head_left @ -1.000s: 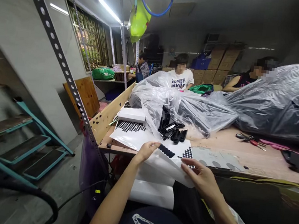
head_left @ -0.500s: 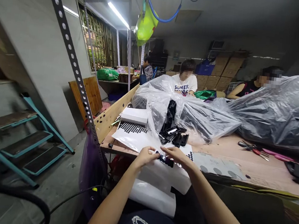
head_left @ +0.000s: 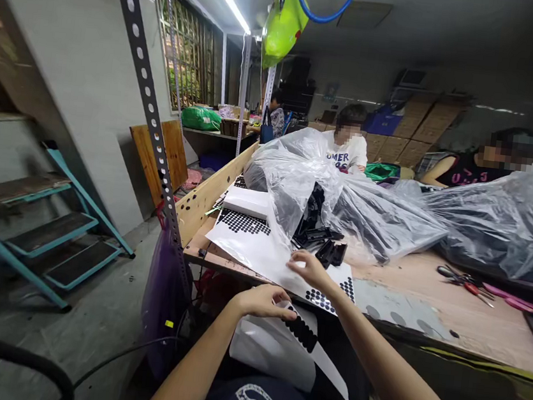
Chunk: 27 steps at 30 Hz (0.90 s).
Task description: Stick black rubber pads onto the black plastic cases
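My left hand (head_left: 267,301) is closed on the upper end of a white strip (head_left: 330,374) with black round stickers (head_left: 302,332) along it, held below the table edge. Above it, my right hand (head_left: 307,267) is over the white sticker sheet (head_left: 251,249), its fingers curled and thumb near the fingertips; whether anything small is between them cannot be made out. Rows of black dots (head_left: 244,223) show on the sheet. Black plastic parts (head_left: 330,252) lie just beyond my right hand, spilling from a clear plastic bag (head_left: 290,164).
A white box (head_left: 247,202) lies on the sheets by the wooden side board (head_left: 214,194). Scissors and pliers (head_left: 466,282) are on the table's right. An upright perforated metal post (head_left: 149,90) stands at left. Two people sit across the table; another is farther back.
My left hand has moved down with the strip, below the table edge. My right hand has come away from it and is over the sheet. The view has shifted slightly.
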Tool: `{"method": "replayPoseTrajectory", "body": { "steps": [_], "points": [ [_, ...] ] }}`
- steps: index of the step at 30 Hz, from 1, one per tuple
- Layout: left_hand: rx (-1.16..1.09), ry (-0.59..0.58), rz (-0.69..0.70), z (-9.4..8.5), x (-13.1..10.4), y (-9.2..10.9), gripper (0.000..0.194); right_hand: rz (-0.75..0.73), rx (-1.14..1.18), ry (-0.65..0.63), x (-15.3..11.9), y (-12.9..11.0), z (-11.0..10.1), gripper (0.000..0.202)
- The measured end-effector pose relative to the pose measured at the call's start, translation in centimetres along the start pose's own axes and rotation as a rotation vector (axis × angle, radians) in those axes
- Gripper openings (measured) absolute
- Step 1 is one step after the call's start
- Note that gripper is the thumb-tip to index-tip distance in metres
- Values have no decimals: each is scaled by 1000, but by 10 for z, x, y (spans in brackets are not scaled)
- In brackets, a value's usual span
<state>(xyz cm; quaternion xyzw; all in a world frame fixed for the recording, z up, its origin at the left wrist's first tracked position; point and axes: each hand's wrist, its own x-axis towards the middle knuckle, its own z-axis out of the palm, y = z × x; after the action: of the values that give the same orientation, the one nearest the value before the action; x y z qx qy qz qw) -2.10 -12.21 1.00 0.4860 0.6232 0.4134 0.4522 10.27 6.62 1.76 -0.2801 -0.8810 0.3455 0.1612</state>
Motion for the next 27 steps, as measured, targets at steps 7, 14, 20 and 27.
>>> {"method": "replayPoseTrajectory", "body": {
  "steps": [7, 14, 20, 27],
  "points": [
    [148, 539, 0, -29, 46, 26, 50, -30, -234, -113, -10, -8, 29, 25],
    [273, 703, 60, -33, 148, 74, 96, -29, -247, -119, 9, -10, 41, 24],
    [212, 658, -100, -68, 220, 80, 94, -3, -49, -50, 12, 16, 36, 24],
    [69, 253, -168, -58, 260, 85, 35, 63, 88, 56, 49, 36, 38, 38]
  ]
}}
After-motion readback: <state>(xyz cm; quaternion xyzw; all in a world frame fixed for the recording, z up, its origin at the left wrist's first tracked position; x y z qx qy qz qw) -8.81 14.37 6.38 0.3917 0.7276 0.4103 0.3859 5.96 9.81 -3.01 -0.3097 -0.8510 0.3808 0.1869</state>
